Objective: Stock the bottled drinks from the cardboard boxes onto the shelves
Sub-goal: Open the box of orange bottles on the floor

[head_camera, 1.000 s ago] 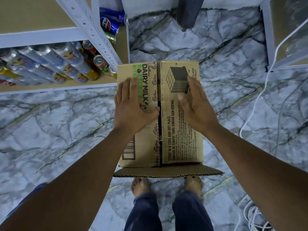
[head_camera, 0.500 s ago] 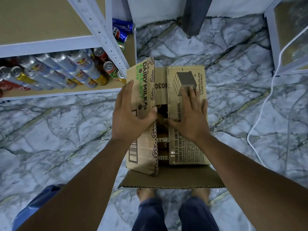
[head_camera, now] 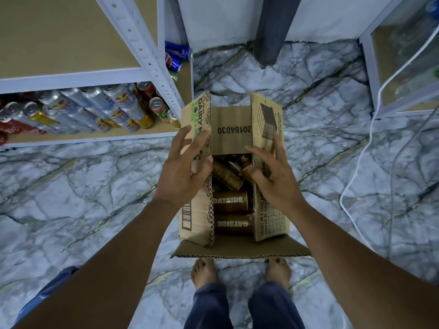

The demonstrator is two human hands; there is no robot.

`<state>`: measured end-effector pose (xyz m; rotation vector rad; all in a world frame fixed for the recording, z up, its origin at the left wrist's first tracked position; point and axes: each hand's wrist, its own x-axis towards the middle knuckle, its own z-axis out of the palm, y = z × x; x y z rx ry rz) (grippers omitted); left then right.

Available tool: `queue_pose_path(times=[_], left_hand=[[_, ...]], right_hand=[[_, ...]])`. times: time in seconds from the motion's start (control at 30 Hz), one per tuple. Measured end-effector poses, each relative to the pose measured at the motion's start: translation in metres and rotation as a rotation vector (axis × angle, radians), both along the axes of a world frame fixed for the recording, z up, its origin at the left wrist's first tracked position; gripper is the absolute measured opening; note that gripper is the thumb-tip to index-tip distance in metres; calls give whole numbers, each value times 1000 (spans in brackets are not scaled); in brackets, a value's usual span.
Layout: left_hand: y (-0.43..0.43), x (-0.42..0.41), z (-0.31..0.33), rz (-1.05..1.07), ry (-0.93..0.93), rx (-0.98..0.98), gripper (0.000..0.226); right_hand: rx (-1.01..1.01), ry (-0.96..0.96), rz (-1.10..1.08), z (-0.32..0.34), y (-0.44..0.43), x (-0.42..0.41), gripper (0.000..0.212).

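Observation:
A cardboard box (head_camera: 234,129) stands on the marble floor in front of my bare feet, with all its flaps lifted. Inside lie several brown Oatside bottles (head_camera: 230,200) on their sides. My left hand (head_camera: 183,176) rests against the outside of the left flap (head_camera: 197,210), fingers spread and thumb at the flap's inner edge. My right hand (head_camera: 278,184) lies over the right flap (head_camera: 270,219), fingers straight, thumb just inside the opening. Neither hand holds a bottle.
A white metal shelf unit (head_camera: 71,77) stands at the left; its lower shelf holds rows of drink cans (head_camera: 95,110) and blue Pepsi cans (head_camera: 175,58). Another shelf frame (head_camera: 370,74) is at the right, with a white cable (head_camera: 356,167) trailing across the floor. A dark post (head_camera: 273,32) stands ahead.
The box was closed with both hands flat on its top. The hands have parted the two top flaps outward, and the bottles inside now show.

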<state>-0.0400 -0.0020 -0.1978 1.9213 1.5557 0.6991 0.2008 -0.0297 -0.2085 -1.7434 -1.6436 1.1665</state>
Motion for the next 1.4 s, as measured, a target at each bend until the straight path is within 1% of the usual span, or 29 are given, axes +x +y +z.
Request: queue_pose_path(times=[0.1,0.17,0.23,0.27,0.33,0.4,0.43,0.53,0.63,0.67,0.77,0.83,1.03,1.17,1.27,1.4], left_hand=[[0,-4,-6,-57,-6,-3,45],[0,-6,-8,-49,-21,-24,41],[-4,-5,-3,-13,-22,-64,42],[-6,-3,3,18,-19,-95,45],[-13,3,16,88,7,-168,60],[-18,10,31,153,41,-230,77],[-20,12,37,181,51,-254,80],[-24,13,53,278,72,-320,87],[-24,6,61,353,155,-383,94],[-24,2,61,365,193,-401,95],[-22,-14,57,381,310,-432,99],[-21,-24,55,408,360,-452,101],[-17,-48,50,427,314,-455,99],[-16,-54,47,438,262,-464,99],[-16,-53,48,445,215,-462,99],[-16,-55,45,419,221,-472,101]], right_hand=[[-3,0,-8,10,-2,4,41],[7,-11,-13,14,-4,7,38],[2,-14,-31,18,-6,10,39],[8,-12,-41,20,-6,11,44],[18,-11,-72,26,-9,11,55],[-15,-55,-125,37,-10,12,58],[-36,-87,-159,44,-9,13,58],[-95,-146,-261,61,-5,22,60],[-140,-207,-281,61,-7,35,63],[-147,-229,-275,60,-9,39,66],[-181,-308,-276,56,-10,52,86],[-194,-350,-281,54,-9,59,91],[-190,-355,-325,44,-8,77,91],[-181,-306,-341,43,-7,82,88],[-165,-234,-367,45,-8,81,85],[-212,-219,-355,48,-6,79,93]])
